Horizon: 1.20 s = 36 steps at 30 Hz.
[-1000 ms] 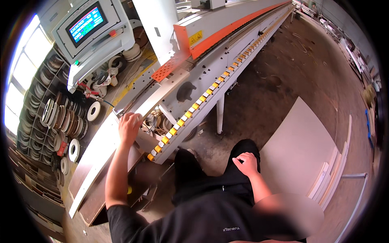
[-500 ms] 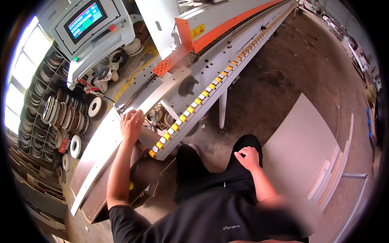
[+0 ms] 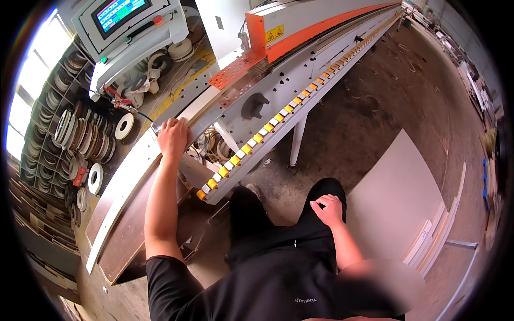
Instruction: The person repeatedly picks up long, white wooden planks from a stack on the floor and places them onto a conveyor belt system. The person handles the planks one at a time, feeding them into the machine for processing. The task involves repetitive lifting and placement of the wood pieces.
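Observation:
My left hand (image 3: 173,140) has its fingers curled over a pale strip of board (image 3: 202,105) at the infeed of a long grey and orange machine (image 3: 257,40). The strip's far end runs up to the orange perforated plate (image 3: 230,73), which hides its tip. A long white surface (image 3: 115,211) extends from beside this hand toward the lower left, above a brown board cabinet (image 3: 131,235). My right hand (image 3: 327,208) rests on my thigh, holding nothing, with its fingers loosely bent and the thumb apart.
A control panel with a lit screen (image 3: 120,16) stands at the upper left, above racks of edging rolls (image 3: 83,131). Yellow and white rollers (image 3: 249,147) line the machine's near rail. Large pale panels (image 3: 391,187) and narrow strips (image 3: 436,235) lie to my right.
The strip has shifted left, and its far end now meets the orange plate instead of lying to its right. My left hand moved slightly with it; the right hand stayed. The view shifted a little.

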Each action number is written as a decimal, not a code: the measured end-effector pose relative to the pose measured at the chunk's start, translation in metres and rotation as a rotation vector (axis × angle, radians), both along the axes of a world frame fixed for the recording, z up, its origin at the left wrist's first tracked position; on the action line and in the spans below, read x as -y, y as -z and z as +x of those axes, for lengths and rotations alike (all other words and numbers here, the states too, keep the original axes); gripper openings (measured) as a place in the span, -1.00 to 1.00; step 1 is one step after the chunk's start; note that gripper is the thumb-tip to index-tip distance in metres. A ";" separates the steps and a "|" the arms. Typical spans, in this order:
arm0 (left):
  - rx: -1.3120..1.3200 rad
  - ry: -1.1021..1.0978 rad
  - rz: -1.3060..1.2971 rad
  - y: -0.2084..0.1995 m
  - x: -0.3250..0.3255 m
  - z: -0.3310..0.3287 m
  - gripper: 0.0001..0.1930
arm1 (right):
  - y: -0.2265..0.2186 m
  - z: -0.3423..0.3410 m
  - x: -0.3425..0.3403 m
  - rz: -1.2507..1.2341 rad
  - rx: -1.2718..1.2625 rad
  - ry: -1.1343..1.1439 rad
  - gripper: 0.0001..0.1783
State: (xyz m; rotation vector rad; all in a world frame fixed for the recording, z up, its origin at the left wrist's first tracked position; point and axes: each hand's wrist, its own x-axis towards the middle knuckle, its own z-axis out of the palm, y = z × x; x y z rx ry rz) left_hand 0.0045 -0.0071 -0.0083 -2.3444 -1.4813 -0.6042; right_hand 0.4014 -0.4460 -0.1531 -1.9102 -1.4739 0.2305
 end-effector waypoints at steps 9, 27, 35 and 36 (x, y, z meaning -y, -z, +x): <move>0.008 -0.018 0.046 0.006 -0.017 0.010 -0.80 | -0.003 0.002 -0.011 -0.025 -0.014 0.008 -0.72; 0.057 0.014 0.049 0.015 -0.063 0.135 -0.77 | 0.004 0.014 -0.015 -0.018 -0.078 0.076 -0.71; 0.129 0.106 0.104 0.021 -0.063 0.125 -0.73 | 0.001 0.018 -0.004 0.042 -0.107 0.129 -0.71; 0.140 0.112 0.098 0.019 -0.060 0.114 -0.73 | 0.001 0.019 -0.003 0.045 -0.117 0.138 -0.70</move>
